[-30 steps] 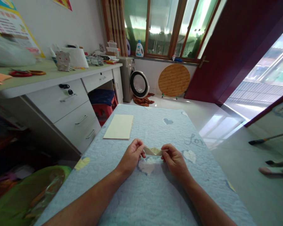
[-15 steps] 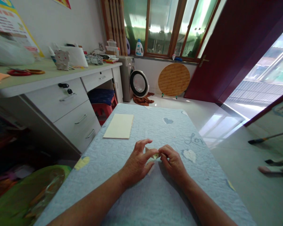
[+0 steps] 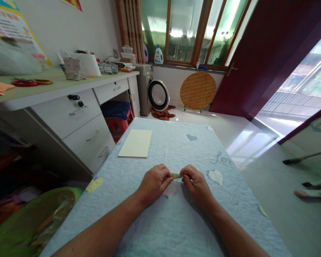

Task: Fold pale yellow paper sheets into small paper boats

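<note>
Between my two hands is a small folded piece of paper (image 3: 176,176), pale yellow-green and narrow. My left hand (image 3: 155,182) pinches its left end, thumb below and fingers curled over. At the other end my right hand (image 3: 194,181) grips it with thumb and fingertips. Much of the paper is hidden behind the fingers. Both hands are just above the light blue quilted cloth (image 3: 160,228) covering the table. Farther off to the left, a flat stack of cream paper (image 3: 136,143) lies on the cloth.
A white desk (image 3: 77,85) on the left carries scissors (image 3: 29,82), a tissue roll and boxes. A green basket (image 3: 32,217) stands at the lower left. Beyond the table are a washing machine with its door (image 3: 158,95) open and a round wooden board (image 3: 198,90).
My left hand has closed from a spread thumb and finger into a pinch on the paper's left end. The folded paper now looks narrower. My right hand has hardly moved.
</note>
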`<state>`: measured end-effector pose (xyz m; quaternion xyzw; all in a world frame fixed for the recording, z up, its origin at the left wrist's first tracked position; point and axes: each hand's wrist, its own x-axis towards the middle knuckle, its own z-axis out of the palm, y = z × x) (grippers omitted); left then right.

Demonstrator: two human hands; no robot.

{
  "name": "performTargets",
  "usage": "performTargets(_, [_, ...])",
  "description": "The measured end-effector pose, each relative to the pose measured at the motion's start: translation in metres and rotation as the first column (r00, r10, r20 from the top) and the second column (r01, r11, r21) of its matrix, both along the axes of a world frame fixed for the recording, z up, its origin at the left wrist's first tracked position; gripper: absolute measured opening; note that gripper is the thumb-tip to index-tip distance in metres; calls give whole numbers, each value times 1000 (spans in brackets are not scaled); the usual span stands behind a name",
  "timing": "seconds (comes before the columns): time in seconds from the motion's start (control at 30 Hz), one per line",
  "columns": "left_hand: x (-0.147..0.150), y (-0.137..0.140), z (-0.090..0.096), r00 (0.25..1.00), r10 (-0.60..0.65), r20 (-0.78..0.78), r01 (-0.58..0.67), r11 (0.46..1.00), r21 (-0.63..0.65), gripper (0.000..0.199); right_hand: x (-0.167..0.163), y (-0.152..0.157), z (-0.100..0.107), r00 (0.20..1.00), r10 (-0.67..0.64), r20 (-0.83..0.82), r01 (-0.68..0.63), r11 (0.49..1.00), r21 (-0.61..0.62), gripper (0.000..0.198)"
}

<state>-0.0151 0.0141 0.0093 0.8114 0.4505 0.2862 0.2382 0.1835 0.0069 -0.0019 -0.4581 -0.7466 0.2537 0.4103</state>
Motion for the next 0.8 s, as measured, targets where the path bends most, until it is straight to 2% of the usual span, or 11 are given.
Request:
performTargets(0.2, [2,1,-4,998,-54,-13,55,997,56,12,-1,-2,0,998,16,62,-19,999,43,21])
performTargets(0.33, [3,1,-5,999,-40,-18,41,996,78,15,-2,-6,0,990,5,139,-23,991,129,27])
performTargets(0.5, [4,0,-6,999,-29,-29,33,993,117,16,-4,-7,-1,976,-32,215,-8,983,183,25])
performTargets(0.67, [6,-1,-4,999,-10,-47,16,992,129,16,-4,-5,-1,971,-31,238,-7,988,155,16])
performTargets(0.8, [7,-3,-5,998,36,-52,-28,990,139,13,-5,-6,-1,966,-23,256,-11,991,133,25])
